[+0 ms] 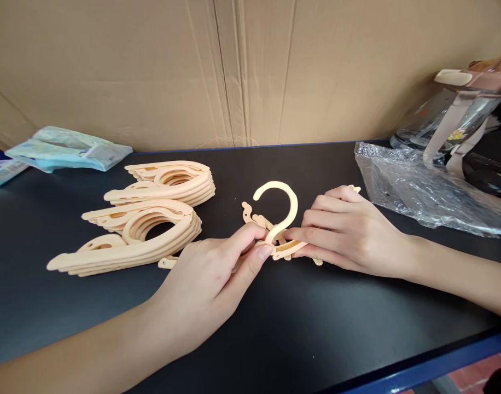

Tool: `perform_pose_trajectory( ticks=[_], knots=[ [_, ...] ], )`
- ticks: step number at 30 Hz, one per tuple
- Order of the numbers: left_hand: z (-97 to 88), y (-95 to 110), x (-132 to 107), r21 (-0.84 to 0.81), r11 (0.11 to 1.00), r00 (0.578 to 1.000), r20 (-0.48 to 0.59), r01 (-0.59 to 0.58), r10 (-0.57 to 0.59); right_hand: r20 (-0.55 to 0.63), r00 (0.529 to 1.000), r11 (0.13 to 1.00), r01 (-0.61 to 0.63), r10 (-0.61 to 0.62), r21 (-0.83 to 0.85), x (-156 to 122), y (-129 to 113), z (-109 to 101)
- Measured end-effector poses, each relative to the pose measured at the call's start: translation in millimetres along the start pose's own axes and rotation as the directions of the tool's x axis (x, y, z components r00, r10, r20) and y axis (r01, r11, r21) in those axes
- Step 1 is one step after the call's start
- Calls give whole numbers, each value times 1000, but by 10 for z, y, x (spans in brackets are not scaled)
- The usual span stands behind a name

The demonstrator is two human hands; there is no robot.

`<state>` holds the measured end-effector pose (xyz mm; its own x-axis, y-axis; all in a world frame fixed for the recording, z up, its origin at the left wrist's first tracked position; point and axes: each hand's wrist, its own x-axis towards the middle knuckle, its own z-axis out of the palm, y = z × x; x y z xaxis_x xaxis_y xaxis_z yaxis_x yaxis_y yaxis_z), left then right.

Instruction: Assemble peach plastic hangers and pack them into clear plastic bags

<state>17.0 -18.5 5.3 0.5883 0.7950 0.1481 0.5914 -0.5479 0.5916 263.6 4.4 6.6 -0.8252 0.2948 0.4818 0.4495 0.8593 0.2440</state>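
- Centrally, in the head view, I see my left hand (209, 273) with its forearm lying in from the lower left, low over the black table (316, 328). The thumb and forefinger are pinched on the base of the peach hanger (292, 210).
- My right hand (349, 232) lies in from the right edge, knuckles up and fingers curled. Its fingertips grip the same hanger from the opposite side, almost meeting those of the left.
- The peach hanger sits between both hands near the table's middle. Its hook stands upright and its folded arms are partly hidden under my fingers.
- Two stacks of hangers (152, 230) lie just beside my left hand.
- A crumpled plastic bag (423, 191) lies beyond my right hand, and a cardboard wall (250, 65) closes the back.
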Motion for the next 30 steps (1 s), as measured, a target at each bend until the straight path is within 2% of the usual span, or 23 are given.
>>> perform_pose_trajectory(
  ticks=[8, 16, 23, 30],
  knots=[
    [-12, 6, 15, -37, 999, 999, 51, 12, -10, 9, 999, 999, -39, 40, -31, -20, -25, 5],
    [-22, 30, 50, -66, 998, 1000, 3, -17, 18, 49, 997, 998, -67, 67, 13, -23, -15, 5],
    [-27, 21, 52, -76, 995, 998, 41, 60, -57, 90, 994, 998, -59, 58, 3, -24, -18, 25],
    [-77, 40, 77, -235, 949, 973, 148, 209, -177, 105, 993, 998, -58, 55, 23, -37, -4, 22]
  ],
)
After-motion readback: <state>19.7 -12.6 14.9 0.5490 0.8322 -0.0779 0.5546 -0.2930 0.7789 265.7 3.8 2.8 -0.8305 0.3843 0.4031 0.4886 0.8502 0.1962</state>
